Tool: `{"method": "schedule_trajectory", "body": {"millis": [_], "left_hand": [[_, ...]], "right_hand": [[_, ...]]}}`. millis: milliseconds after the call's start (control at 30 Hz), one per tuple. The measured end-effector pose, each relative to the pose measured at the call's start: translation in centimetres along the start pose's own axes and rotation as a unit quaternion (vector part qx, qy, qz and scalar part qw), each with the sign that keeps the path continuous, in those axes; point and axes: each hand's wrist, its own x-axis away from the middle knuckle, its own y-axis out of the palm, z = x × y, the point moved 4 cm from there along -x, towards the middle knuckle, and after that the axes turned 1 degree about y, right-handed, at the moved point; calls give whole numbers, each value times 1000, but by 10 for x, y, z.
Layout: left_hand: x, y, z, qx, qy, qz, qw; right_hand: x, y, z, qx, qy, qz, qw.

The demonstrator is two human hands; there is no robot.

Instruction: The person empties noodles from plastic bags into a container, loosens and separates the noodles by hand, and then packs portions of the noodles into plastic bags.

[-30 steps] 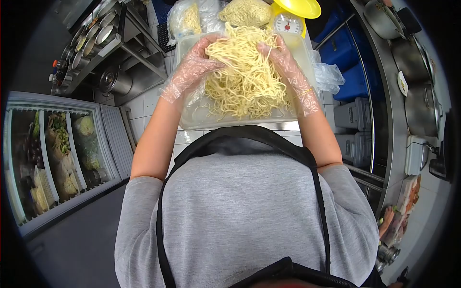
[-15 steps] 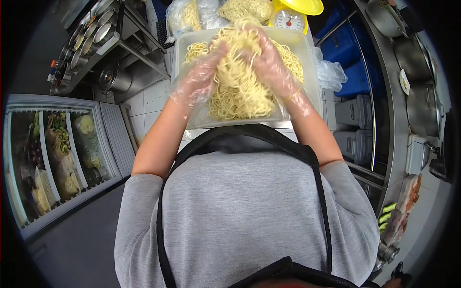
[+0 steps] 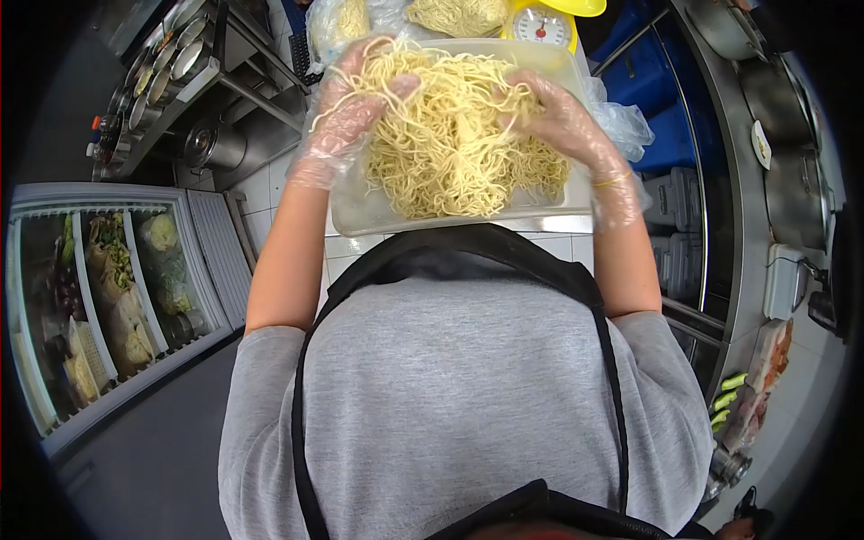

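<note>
Pale yellow noodles (image 3: 459,135) lie heaped in a translucent plastic tub (image 3: 360,220) in front of me. My left hand (image 3: 346,117), in a clear plastic glove, is at the tub's left side with loose strands draped across its fingers and thumb. On the right side, my right hand (image 3: 576,130), gloved likewise and with a thin yellow band at the wrist, curls its fingers and thumb about the edge of the noodle heap. Some fingertips are hidden among the strands.
Behind the tub are bagged noodles (image 3: 459,16) and a yellow dial scale (image 3: 541,27). A crumpled plastic bag (image 3: 621,126) lies at the tub's right. A glass-topped chiller (image 3: 117,297) stands left, a pot rack (image 3: 171,90) beyond it. Steel counters (image 3: 751,270) line the right.
My hands have moved apart, left hand leftward and right hand rightward. The noodles lifted between them have dropped and spread over the heap in the tub.
</note>
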Motion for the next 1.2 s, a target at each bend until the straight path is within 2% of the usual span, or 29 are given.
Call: {"method": "schedule_trajectory", "body": {"millis": [33,67,100,133,167,200,267,300,367,400,433,500,533,567,633,700,733,800,833,900,967,1033,1100,1133,1167,1200], "left_hand": [[2,4,7,-7,-11,-40,999],[9,3,15,-107,-71,-76,989],[11,-4,8,-108,-70,-76,989],[14,-14,2,-288,8,-96,953],[16,-18,-3,-457,84,-112,878],[20,-13,3,-458,85,-114,878],[38,13,10,-513,1,-208,833],[39,21,-2,-512,0,-213,832],[31,35,-34,-564,71,-181,803],[26,40,-32,-528,128,-161,824],[23,40,-33,-529,128,-163,823],[11,36,-24,-466,127,-102,869],[7,30,-15,-399,130,-66,905],[4,25,-7,-398,133,-67,905],[-2,10,25,-294,78,-20,952],[-10,1,40,-103,8,-6,995],[-10,1,49,19,1,-13,1000],[-20,1,40,65,2,-14,998],[-23,3,42,111,4,-14,994],[-10,20,43,112,-11,-17,993],[-1,30,34,201,-39,-56,977],[10,28,34,171,-11,-74,982],[17,27,29,134,-45,-107,984],[17,23,29,78,-54,-105,990],[13,15,18,78,-54,-106,990],[7,6,-2,51,-56,-112,991]], "right_hand": [[7,-6,-6,76,-1,-24,997],[13,-12,-11,48,102,-62,992],[17,-18,-5,48,102,-62,992],[22,-29,1,153,31,-14,988],[25,-32,4,255,-40,34,965],[25,-28,12,254,-40,35,966],[28,-15,29,217,-25,22,976],[27,-2,31,215,-21,23,976],[11,32,25,396,24,28,918],[2,36,21,381,43,40,923],[0,33,26,380,44,41,923],[2,20,23,263,-111,16,958],[5,12,23,266,-111,20,957],[8,7,24,243,-93,-4,966],[14,4,11,216,-76,-30,973],[19,-2,-15,221,-86,14,971],[18,1,-30,220,-86,14,972],[12,12,-65,108,-169,110,973],[5,23,-70,109,-169,112,973],[-5,41,-72,61,-175,120,975],[-18,41,-51,76,-184,142,970],[-24,37,-42,-45,-190,132,972],[-19,31,-39,1,-208,162,965],[-21,28,-32,-40,-165,137,976],[-22,27,-28,-80,-122,113,983],[-20,26,-33,-76,-98,122,985]]}}
